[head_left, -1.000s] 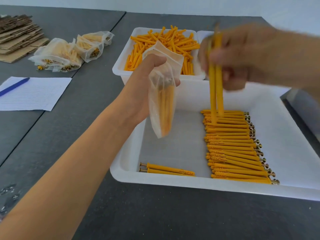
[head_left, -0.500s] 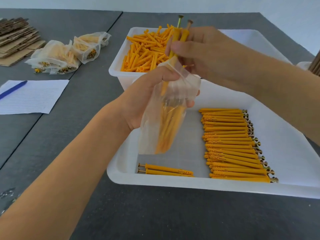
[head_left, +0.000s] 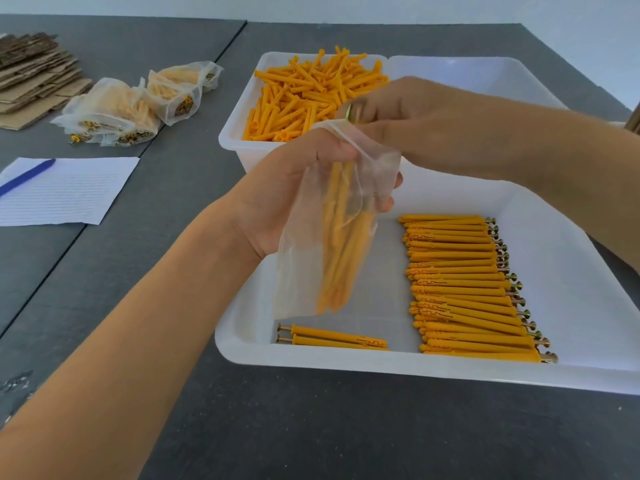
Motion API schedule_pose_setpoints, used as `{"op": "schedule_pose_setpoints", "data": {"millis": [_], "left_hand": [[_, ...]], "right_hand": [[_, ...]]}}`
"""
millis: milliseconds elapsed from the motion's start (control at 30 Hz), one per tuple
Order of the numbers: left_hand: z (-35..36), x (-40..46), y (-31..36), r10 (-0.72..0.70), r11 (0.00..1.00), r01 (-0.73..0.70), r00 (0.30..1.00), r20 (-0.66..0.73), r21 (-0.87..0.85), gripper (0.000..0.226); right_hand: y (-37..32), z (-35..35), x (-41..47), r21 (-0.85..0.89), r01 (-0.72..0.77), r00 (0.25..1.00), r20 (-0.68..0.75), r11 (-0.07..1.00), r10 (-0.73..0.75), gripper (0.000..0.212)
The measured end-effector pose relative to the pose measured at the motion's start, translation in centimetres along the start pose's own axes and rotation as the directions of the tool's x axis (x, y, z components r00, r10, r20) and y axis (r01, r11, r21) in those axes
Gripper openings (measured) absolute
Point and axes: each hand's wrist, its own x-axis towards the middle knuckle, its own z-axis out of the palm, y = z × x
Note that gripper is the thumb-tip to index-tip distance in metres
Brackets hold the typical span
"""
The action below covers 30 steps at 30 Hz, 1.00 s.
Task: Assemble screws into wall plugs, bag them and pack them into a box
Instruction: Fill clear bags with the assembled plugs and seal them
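My left hand (head_left: pixel 294 188) grips a clear plastic bag (head_left: pixel 311 258) by its mouth, held upright over the near white tray (head_left: pixel 311 362). Several orange plugs with screws hang inside the bag. My right hand (head_left: pixel 408 123) is at the bag's opening, its fingers pinching the screw heads of plugs that are pushed down into the bag. In the tray lies a row of assembled plugs (head_left: pixel 464 289) on the right and two more assembled plugs (head_left: pixel 329 337) at the front left.
A white bin of loose orange plugs (head_left: pixel 304 95) stands behind the tray, with another white bin (head_left: pixel 485 77) to its right. Filled bags (head_left: pixel 131 105) lie at the back left beside flat cardboard (head_left: pixel 31 81). A lined sheet with a blue pen (head_left: pixel 27 174) lies left.
My right hand brought plugs from above the tray to the bag's mouth and pushed them down inside. The bag has stayed in my left hand and now holds more plugs.
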Motion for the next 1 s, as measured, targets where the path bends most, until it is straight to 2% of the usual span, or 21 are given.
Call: {"op": "schedule_pose_setpoints", "data": {"millis": [67,100,167,200,233,267,300,333,400,433,467,533,600,667,700,767,867,1000], "left_hand": [[0.2,-0.6,0.0,-0.015,0.998,0.017,0.999,0.033,-0.06,0.023],[0.5,-0.8,0.1,-0.032,0.996,0.035,0.999,0.041,-0.083,0.025],[0.6,-1.1,0.2,-0.062,0.99,0.066,0.997,0.036,-0.123,0.034],[0.7,-1.2,0.3,-0.067,0.986,0.074,0.996,0.05,-0.149,0.036],[0.9,-1.4,0.5,-0.066,0.98,0.079,0.995,0.079,-0.183,0.037],[1.0,-1.6,0.7,-0.054,0.976,0.074,0.993,0.101,-0.207,0.037],[1.1,-1.7,0.9,-0.04,0.974,0.061,0.994,0.097,-0.219,0.039],[1.1,-1.7,0.9,-0.021,0.975,0.035,0.998,0.062,-0.218,0.044],[1.1,-1.3,0.9,0.018,0.983,-0.03,0.997,-0.068,-0.18,0.048],[1.1,-1.1,0.9,0.052,0.986,-0.073,0.989,-0.138,-0.151,0.044],[1.0,-0.9,0.9,0.095,0.986,-0.12,0.975,-0.2,-0.119,0.038],[0.9,-0.8,1.1,0.139,0.981,-0.169,0.955,-0.263,-0.099,0.035],[0.8,-0.7,1.1,0.145,0.974,-0.186,0.952,-0.271,-0.131,0.029],[0.8,-0.5,1.0,0.156,0.973,-0.196,0.949,-0.273,-0.124,0.014],[0.8,-0.5,0.9,0.156,0.975,-0.193,0.948,-0.277,-0.111,0.01],[0.8,-0.5,0.9,0.155,0.977,-0.19,0.947,-0.281,-0.102,0.02],[0.7,-0.6,0.9,0.159,0.972,-0.2,0.947,-0.28,-0.124,0.034],[0.6,-0.5,0.8,0.156,0.968,-0.205,0.944,-0.291,-0.146,0.035]], "right_hand": [[-0.1,-0.6,-0.2,-0.143,-0.007,1.0,0.018,0.99,0.009,0.044],[0.0,-0.9,-0.2,-0.18,-0.03,0.999,-0.039,0.983,0.023,0.044],[0.7,-1.6,-0.2,-0.198,-0.124,0.967,-0.245,0.972,0.073,0.037],[1.3,-1.7,-0.2,-0.197,-0.195,0.935,-0.335,0.961,0.121,0.034],[1.7,-1.7,-0.2,-0.208,-0.298,0.908,-0.362,0.932,0.21,0.034],[2.2,-1.7,-0.2,-0.237,-0.415,0.889,-0.309,0.878,0.337,0.034],[2.6,-1.4,-0.3,-0.284,-0.514,0.858,-0.184,0.81,0.48,0.032],[2.7,-0.8,-0.4,-0.345,-0.573,0.795,-0.014,0.743,0.607,0.03],[2.7,0.7,-0.7,-0.478,-0.544,0.644,0.288,0.689,0.708,0.032],[2.6,1.6,-0.9,-0.51,-0.486,0.608,0.386,0.71,0.694,0.033],[2.4,2.6,-1.0,-0.51,-0.43,0.607,0.448,0.745,0.656,0.033],[1.9,4.5,-1.1,-0.469,-0.322,0.677,0.493,0.822,0.546,0.037],[1.5,6.6,-1.1,-0.438,-0.221,0.75,0.495,0.871,0.439,0.041],[1.7,9.0,-1.3,-0.438,-0.134,0.786,0.499,0.889,0.365,0.04],[1.7,10.1,-1.4,-0.46,-0.07,0.804,0.499,0.885,0.323,0.036],[1.9,11.7,-1.5,-0.515,0.036,0.839,0.481,0.856,0.255,0.033],[2.1,12.4,-1.6,-0.575,0.109,0.872,0.447,0.811,0.2,0.033],[2.1,12.9,-1.5,-0.644,0.16,0.882,0.433,0.748,0.185,0.027]]}}
